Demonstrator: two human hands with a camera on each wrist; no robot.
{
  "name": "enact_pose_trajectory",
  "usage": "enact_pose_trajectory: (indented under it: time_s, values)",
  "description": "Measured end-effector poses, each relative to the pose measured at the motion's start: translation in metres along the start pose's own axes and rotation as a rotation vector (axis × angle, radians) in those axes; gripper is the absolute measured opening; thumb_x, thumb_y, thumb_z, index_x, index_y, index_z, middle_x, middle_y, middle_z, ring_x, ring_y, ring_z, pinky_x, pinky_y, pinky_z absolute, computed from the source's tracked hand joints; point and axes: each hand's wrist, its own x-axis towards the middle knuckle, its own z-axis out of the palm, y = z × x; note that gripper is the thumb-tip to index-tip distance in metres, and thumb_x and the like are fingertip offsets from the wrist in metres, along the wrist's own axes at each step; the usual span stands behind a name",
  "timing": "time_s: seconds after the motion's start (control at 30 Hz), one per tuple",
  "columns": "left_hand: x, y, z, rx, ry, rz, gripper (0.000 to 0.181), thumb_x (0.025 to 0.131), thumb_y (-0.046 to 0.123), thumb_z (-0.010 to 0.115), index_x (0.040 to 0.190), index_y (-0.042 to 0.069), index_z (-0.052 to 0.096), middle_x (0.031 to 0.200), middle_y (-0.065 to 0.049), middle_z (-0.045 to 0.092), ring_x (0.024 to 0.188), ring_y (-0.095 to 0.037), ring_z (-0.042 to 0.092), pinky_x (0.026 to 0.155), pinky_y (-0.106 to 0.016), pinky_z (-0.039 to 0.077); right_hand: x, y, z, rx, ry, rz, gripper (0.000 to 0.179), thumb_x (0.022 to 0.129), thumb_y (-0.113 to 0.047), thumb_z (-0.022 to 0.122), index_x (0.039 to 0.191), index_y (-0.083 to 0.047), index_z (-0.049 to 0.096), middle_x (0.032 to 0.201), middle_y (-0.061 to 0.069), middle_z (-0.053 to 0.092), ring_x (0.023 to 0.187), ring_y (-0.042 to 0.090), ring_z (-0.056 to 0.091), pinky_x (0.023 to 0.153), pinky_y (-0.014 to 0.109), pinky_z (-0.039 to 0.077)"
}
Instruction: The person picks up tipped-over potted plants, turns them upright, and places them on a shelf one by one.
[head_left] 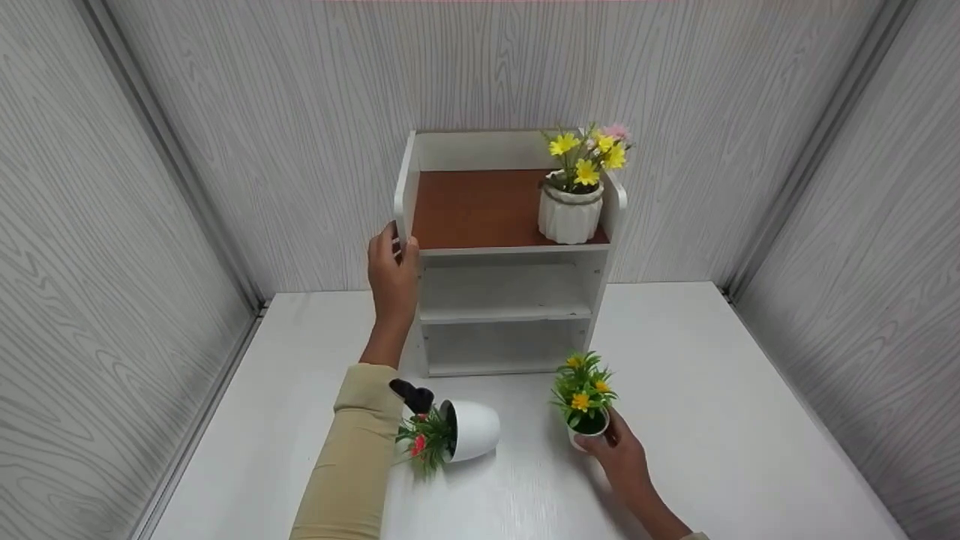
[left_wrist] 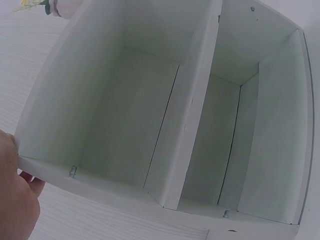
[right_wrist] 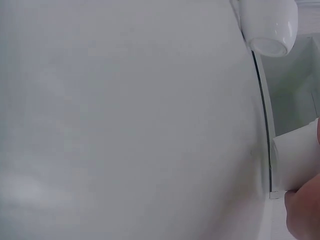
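My left hand (head_left: 394,283) grips the left side panel of a small white shelf unit (head_left: 480,210) with a red-brown top board. The left wrist view shows that hand (left_wrist: 20,197) at the panel's edge, beside two bare compartments. In my right hand (head_left: 624,459) is a small white pot with a leafy plant and yellow flowers (head_left: 581,397), held by thumb and fingers in front of the unit's lower right. The right wrist view catches part of this small pot (right_wrist: 297,156) at its right edge, with a bit of the hand (right_wrist: 304,210).
A glossy white pot (head_left: 476,430) with a red-flowered plant lies on its side on the white table (head_left: 720,420), near the left forearm. A ribbed white pot (head_left: 570,216) of yellow and pink flowers stands on the top board's right. Wood-grain walls (head_left: 262,112) surround the table.
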Motion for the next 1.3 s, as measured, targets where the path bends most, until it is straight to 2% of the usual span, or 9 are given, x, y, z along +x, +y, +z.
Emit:
enact_pose_trajectory:
  time_s: [0.23, 0.5, 0.63, 0.83, 1.07, 1.3]
  values:
    - [-0.001, 0.001, 0.000, -0.008, 0.006, 0.002, 0.049, 0.107, 0.033, 0.049, 0.149, 0.009, 0.044, 0.132, -0.008, 0.051, 0.125, -0.019, 0.055, 0.106, -0.038, 0.049, -0.006, -0.027, 0.000, 0.021, 0.002, -0.042, 0.104, 0.079, -0.053, 0.082, 0.159, -0.010, 0.029, 0.161, 0.015, 0.035, 0.148, 0.033, 0.035, 0.117, 0.047, 0.035]
    - [0.000, 0.000, 0.000, 0.003, 0.004, -0.017, 0.050, 0.106, 0.034, 0.049, 0.149, 0.010, 0.044, 0.134, -0.008, 0.052, 0.126, -0.019, 0.055, 0.106, -0.039, 0.050, -0.016, -0.067, 0.007, 0.064, -0.016, -0.137, 0.090, 0.085, -0.041, 0.081, 0.157, -0.016, 0.034, 0.160, 0.011, 0.039, 0.147, 0.030, 0.038, 0.115, 0.043, 0.037]
    - [0.000, 0.000, 0.000, -0.005, 0.000, -0.025, 0.050, 0.106, 0.035, 0.049, 0.149, 0.010, 0.043, 0.134, -0.008, 0.052, 0.126, -0.018, 0.055, 0.106, -0.038, 0.050, -0.017, -0.088, 0.011, 0.073, -0.027, -0.205, 0.087, 0.084, -0.042, 0.081, 0.156, -0.019, 0.036, 0.158, 0.008, 0.041, 0.146, 0.027, 0.041, 0.111, 0.038, 0.041]
    - [0.000, 0.003, 0.000, -0.006, -0.003, -0.036, 0.051, 0.106, 0.035, 0.049, 0.150, 0.010, 0.043, 0.135, -0.007, 0.052, 0.127, -0.018, 0.054, 0.106, -0.037, 0.050, -0.013, -0.121, 0.014, 0.083, -0.035, -0.280, 0.088, 0.083, -0.046, 0.080, 0.156, -0.021, 0.037, 0.157, 0.005, 0.044, 0.143, 0.027, 0.046, 0.102, 0.032, 0.049]
    - [0.001, 0.003, 0.000, 0.018, -0.003, -0.018, 0.051, 0.107, 0.034, 0.049, 0.150, 0.008, 0.043, 0.134, -0.009, 0.051, 0.126, -0.020, 0.054, 0.105, -0.037, 0.050, -0.003, -0.157, 0.015, 0.087, -0.021, -0.401, 0.086, 0.085, -0.041, 0.080, 0.156, -0.017, 0.037, 0.154, 0.006, 0.045, 0.143, 0.025, 0.045, 0.110, 0.038, 0.044]
    - [0.001, 0.001, 0.001, 0.018, 0.009, -0.025, 0.049, 0.107, 0.032, 0.049, 0.149, 0.009, 0.044, 0.135, -0.008, 0.051, 0.127, -0.019, 0.054, 0.106, -0.037, 0.049, 0.008, -0.190, 0.017, 0.072, -0.019, -0.473, 0.085, 0.085, -0.040, 0.080, 0.155, -0.015, 0.039, 0.152, 0.008, 0.048, 0.140, 0.024, 0.048, 0.109, 0.040, 0.045]
